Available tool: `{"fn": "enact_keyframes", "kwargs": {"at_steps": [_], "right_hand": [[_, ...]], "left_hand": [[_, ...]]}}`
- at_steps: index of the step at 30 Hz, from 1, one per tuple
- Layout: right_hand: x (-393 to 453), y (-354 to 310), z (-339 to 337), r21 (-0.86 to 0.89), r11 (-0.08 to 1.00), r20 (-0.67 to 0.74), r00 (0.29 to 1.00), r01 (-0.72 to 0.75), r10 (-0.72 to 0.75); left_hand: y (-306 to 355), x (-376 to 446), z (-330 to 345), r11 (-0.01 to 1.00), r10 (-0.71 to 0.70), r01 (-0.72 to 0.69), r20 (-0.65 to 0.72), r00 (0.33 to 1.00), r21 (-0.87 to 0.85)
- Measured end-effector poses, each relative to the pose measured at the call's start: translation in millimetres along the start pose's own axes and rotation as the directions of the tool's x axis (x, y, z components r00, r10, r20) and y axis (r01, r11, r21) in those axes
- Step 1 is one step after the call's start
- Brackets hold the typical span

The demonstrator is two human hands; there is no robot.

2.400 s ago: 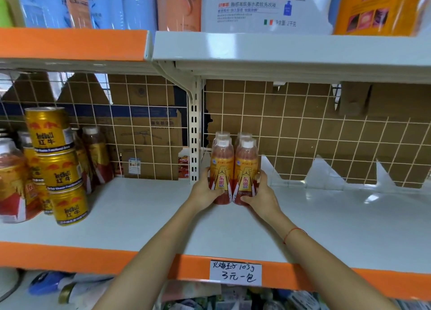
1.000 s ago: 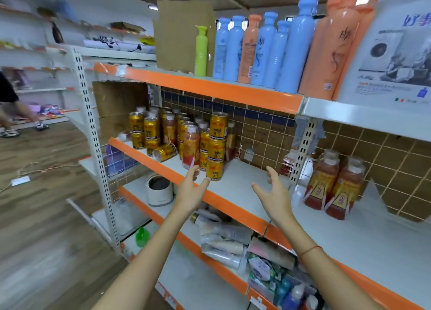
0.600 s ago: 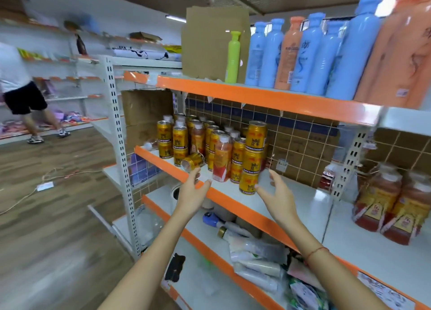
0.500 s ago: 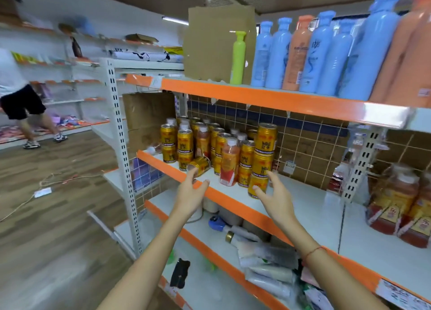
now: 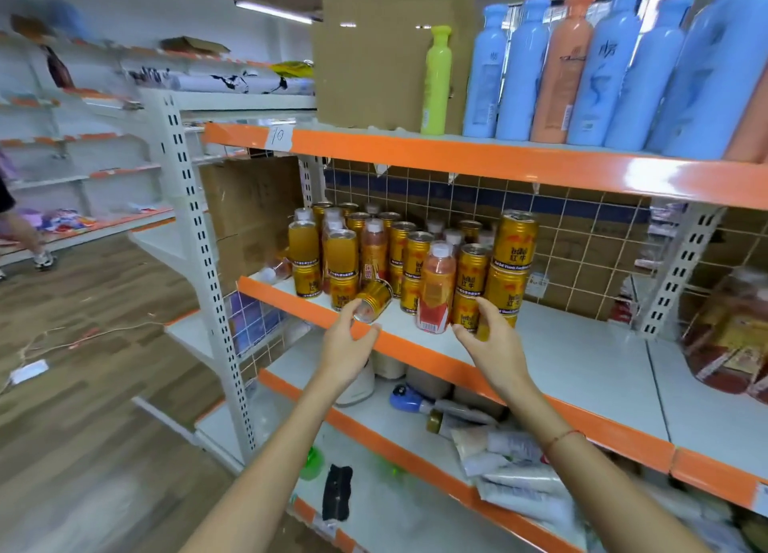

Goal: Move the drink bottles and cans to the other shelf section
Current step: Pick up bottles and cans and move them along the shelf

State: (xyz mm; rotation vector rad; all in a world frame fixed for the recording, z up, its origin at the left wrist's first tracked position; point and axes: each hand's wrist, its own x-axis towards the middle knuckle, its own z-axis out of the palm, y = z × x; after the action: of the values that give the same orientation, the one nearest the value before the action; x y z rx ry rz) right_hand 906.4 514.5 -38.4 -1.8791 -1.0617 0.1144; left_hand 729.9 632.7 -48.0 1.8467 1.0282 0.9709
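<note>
Gold drink cans (image 5: 417,257) and orange-red drink bottles crowd the left section of the middle shelf (image 5: 582,353). A three-high can stack (image 5: 513,257) stands at the group's right end, with a white-capped bottle (image 5: 436,290) in front. One can (image 5: 374,301) lies tipped near the shelf's front edge. My left hand (image 5: 349,346) reaches up with spread fingers, its fingertips at the tipped can. My right hand (image 5: 494,340) is open beside the stack's bottom can, which it partly hides. Drink bottles (image 5: 731,336) stand in the right section.
Tall blue, peach and green bottles (image 5: 582,66) and a cardboard sheet (image 5: 374,49) fill the shelf above. Tubes and packets (image 5: 498,448) lie on the shelf below. A white upright (image 5: 681,270) divides the sections. A person walks at far left (image 5: 25,236).
Both hands let go of the bottles set in the right section, swung left and rose to the can group. The view turned left and came closer to the cans.
</note>
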Motion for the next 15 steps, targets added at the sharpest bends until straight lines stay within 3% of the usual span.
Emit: {"fn": "enact_keyframes", "kwargs": {"at_steps": [15], "right_hand": [[28.0, 30.0, -13.9, -0.047, 0.998, -0.022, 0.999, -0.028, 0.027]], "left_hand": [[15.3, 31.6, 46.5, 0.996, 0.069, -0.075, 0.105, 0.992, 0.054]]}}
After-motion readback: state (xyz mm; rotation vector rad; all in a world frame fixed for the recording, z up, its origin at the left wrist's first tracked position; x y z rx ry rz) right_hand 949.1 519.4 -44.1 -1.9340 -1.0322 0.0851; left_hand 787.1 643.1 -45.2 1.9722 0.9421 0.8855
